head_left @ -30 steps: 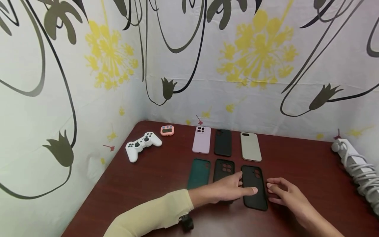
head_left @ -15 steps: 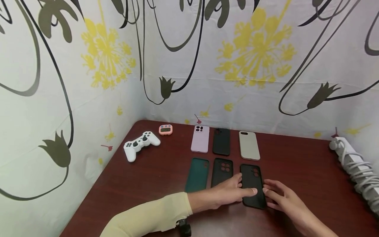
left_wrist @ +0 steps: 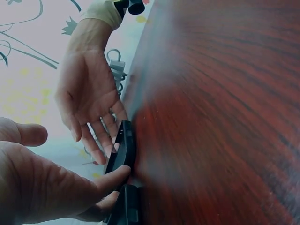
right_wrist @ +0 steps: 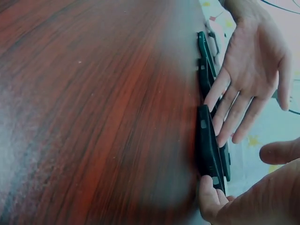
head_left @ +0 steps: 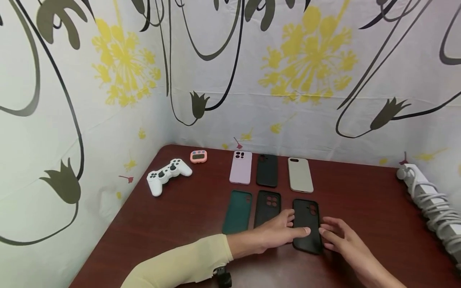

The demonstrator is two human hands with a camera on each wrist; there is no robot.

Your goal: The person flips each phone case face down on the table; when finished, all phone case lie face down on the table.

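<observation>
Dark red wood-grain worktop [head_left: 173, 224] observed: a rectangular matte-black phone case [head_left: 306, 216], apparently soft plastic, lies on it between the two hands. Taking that case as clock centre, head view, twelve towards the wall: left hand [head_left: 275, 235] between eight and nine, fingers extended along the nine o'clock edge, thumb raised over the case, gripping nothing; right hand [head_left: 343, 239] between three and four, fingers loosely bent, tips at the opposite edge, not clamped. Step in hand, my judgement: squaring the case with its row. References: black plastic case with square four-hole camera cutout [head_left: 266, 210] between nine and ten, cream rectangular case [head_left: 300, 177] at twelve. Best done by light, equal fingertip pressure from both sides, nudging rather than pinching; a thin wall may bow, and left knuckles could shove the four-hole neighbour. Part both hands evenly, lest one drag it askew. Labels: no brand or writing legible on the cases; small pink plastic timer [head_left: 198, 157] at ten, display unreadable; white plastic game controller [head_left: 167, 176] between nine and ten, button marks too small.
</observation>
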